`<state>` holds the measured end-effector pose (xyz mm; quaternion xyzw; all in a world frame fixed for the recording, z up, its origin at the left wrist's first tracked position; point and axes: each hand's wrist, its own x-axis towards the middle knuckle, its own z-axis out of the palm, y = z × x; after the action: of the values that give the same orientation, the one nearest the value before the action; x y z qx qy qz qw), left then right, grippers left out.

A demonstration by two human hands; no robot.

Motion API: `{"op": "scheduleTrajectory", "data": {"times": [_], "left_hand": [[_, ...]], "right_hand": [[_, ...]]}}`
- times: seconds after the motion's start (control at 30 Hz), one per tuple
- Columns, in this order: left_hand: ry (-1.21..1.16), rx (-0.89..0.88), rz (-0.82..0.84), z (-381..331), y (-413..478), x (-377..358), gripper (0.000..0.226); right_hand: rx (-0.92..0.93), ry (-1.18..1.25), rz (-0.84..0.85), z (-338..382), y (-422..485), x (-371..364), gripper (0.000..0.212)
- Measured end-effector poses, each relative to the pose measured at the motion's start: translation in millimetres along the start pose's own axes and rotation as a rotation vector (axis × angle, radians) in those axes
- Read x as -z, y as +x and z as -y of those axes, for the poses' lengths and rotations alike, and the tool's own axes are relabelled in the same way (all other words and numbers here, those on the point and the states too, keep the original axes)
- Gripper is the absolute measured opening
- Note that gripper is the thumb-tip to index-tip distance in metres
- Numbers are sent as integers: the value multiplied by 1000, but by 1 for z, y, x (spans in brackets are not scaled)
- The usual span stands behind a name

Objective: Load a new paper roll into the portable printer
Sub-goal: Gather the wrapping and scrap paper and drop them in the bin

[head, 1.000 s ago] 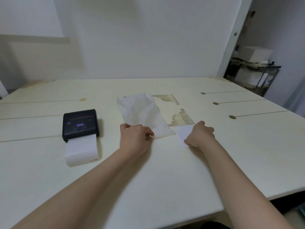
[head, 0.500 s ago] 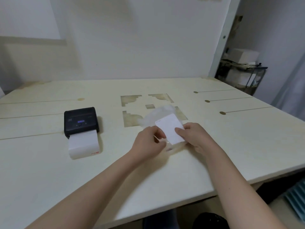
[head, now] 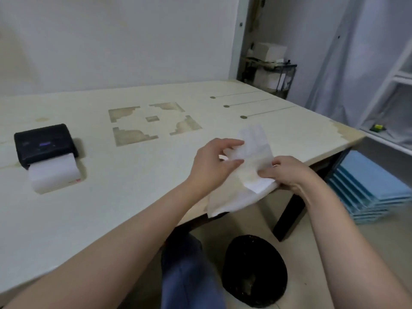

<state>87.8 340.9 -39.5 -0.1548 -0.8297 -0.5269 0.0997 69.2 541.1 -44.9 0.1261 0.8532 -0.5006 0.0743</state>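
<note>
The black portable printer [head: 43, 142] lies on the table at the left, with a strip of white paper [head: 54, 175] sticking out of its front. Both hands are over the table's right front edge. My left hand [head: 214, 163] pinches the upper part of a thin translucent wrapper [head: 249, 170]. My right hand [head: 287, 172] grips the wrapper's lower right together with a small white paper slip [head: 259, 186]. The wrapper hangs down past the table edge.
The pale table [head: 133, 197] has bare worn patches [head: 153, 121] in the middle. A black-lined bin [head: 254, 270] stands on the floor below my hands. Blue stacked trays [head: 370, 188] lie on the floor at the right. A shelf with boxes [head: 269, 70] stands behind.
Both hands picked the wrapper and the white slip off the table and carried them right, to the table's front edge above the bin. The view turned right and down.
</note>
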Motion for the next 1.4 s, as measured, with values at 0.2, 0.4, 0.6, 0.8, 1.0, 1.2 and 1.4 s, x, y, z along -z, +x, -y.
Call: {"op": "scheduleTrajectory", "data": {"times": [0.2, 0.4, 0.6, 0.8, 1.0, 1.2, 1.4], "left_hand": [[266, -236, 366, 9, -37, -95, 36], [479, -191, 623, 81, -70, -148, 53], [614, -55, 822, 143, -90, -168, 50], [638, 120, 838, 191, -100, -164, 52], [592, 202, 848, 213, -102, -163, 48], [510, 116, 815, 200, -89, -164, 45], [427, 103, 688, 191, -88, -146, 42]], "right_hand": [[-184, 275, -29, -75, -21, 32, 19], [-366, 412, 123, -167, -12, 15, 57], [-464, 219, -47, -244, 21, -47, 29], [-584, -144, -196, -316, 39, -102, 35], [-728, -146, -301, -373, 58, -151, 38], [-715, -267, -113, -399, 83, -175, 50], [-707, -265, -155, -406, 84, -163, 44]]}}
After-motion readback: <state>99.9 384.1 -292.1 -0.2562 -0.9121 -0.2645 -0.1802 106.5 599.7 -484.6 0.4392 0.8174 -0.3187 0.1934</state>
